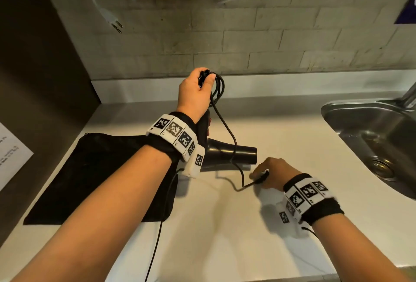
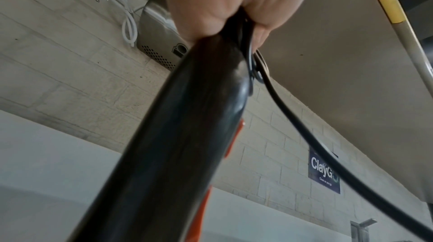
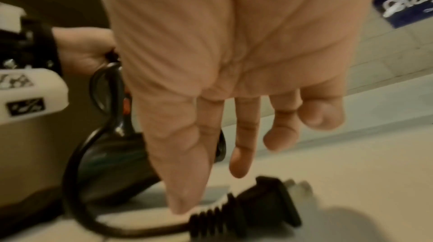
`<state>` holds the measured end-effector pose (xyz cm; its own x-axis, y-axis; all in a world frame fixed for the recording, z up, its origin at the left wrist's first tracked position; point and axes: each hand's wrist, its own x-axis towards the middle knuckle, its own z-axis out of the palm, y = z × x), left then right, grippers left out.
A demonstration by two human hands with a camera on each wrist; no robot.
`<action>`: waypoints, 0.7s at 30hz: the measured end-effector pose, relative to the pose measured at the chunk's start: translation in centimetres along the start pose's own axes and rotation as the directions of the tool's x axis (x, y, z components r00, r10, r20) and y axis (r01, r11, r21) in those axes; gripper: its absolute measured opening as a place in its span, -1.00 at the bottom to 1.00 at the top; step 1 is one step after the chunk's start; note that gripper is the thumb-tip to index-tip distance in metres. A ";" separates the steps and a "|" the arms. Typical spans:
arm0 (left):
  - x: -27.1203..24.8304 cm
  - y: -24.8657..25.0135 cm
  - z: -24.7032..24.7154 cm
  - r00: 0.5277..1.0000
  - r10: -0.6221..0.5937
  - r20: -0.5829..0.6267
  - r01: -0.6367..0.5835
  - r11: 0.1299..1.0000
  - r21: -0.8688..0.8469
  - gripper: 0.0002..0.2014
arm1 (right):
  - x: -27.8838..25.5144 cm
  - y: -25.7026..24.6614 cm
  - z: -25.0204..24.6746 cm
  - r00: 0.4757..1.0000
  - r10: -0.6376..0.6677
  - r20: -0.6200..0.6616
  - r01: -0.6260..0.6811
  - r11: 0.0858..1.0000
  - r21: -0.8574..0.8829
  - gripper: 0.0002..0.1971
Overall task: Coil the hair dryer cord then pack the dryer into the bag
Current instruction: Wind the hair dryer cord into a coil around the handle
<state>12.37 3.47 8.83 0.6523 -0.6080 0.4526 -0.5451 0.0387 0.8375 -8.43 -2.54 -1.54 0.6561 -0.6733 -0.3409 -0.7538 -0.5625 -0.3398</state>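
Note:
The black hair dryer (image 1: 227, 152) lies on the white counter (image 1: 292, 146), nozzle pointing right, handle raised toward the wall. My left hand (image 1: 195, 89) grips the handle end (image 2: 175, 135) together with several loops of black cord (image 1: 219, 88). The remaining cord (image 1: 227, 128) hangs down over the dryer body and runs to the black plug (image 1: 261, 177). That plug (image 3: 267, 205) lies on the counter. My right hand (image 1: 272, 172) hovers just over it with fingers (image 3: 241, 153) stretched out and nothing in its grasp. A flat black bag (image 1: 96, 176) lies left of the dryer, partly under my left forearm.
A steel sink (image 1: 371, 128) is set into the counter at the right. A white cable with plug (image 1: 112, 20) hangs on the brick wall. A dark panel with a paper sheet (image 1: 11, 153) borders the left side. A blue sign (image 1: 407, 11) is on the wall.

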 end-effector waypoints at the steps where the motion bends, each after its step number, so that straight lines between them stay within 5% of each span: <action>1: -0.1 0.1 0.0 1.000 -0.005 0.001 0.005 1.000 0.001 -0.73 | 0.0 -0.1 0.3 1.000 0.002 0.004 -0.002 1.000 -0.026 -0.68; 6: -0.5 0.3 0.2 0.999 -0.036 0.008 0.037 0.999 -0.038 -0.73 | 1.3 -0.6 1.5 0.999 -0.003 0.038 0.015 0.952 -0.305 -0.75; 11: -1.0 0.5 0.6 0.998 -0.052 0.023 0.054 0.995 -0.079 -0.73 | 0.9 -0.7 1.0 1.000 0.007 0.003 -0.006 0.970 -0.241 -0.77; 15: -1.3 0.8 0.7 0.993 -0.105 0.051 0.112 0.980 -0.167 -0.83 | -1.2 -1.4 -2.0 0.957 -0.173 -0.231 0.149 0.982 -0.118 -0.86; 17: -1.4 0.9 0.9 0.990 -0.123 0.066 0.133 0.972 -0.192 -0.85 | -2.0 -2.1 -3.7 0.864 -0.293 -0.410 0.301 0.952 -0.045 -0.83; 21: -1.7 1.2 1.4 0.990 -0.108 0.091 0.124 0.974 -0.189 -0.84 | -3.1 -4.4 -5.9 0.507 -0.421 -0.752 0.634 0.773 -0.006 -0.85</action>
<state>9.82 3.43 8.65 0.6564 -0.6785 0.3297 -0.3508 0.1124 0.9297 -7.42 -0.81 6.20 0.6224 -0.4651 0.6296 -0.1674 -0.8648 -0.4733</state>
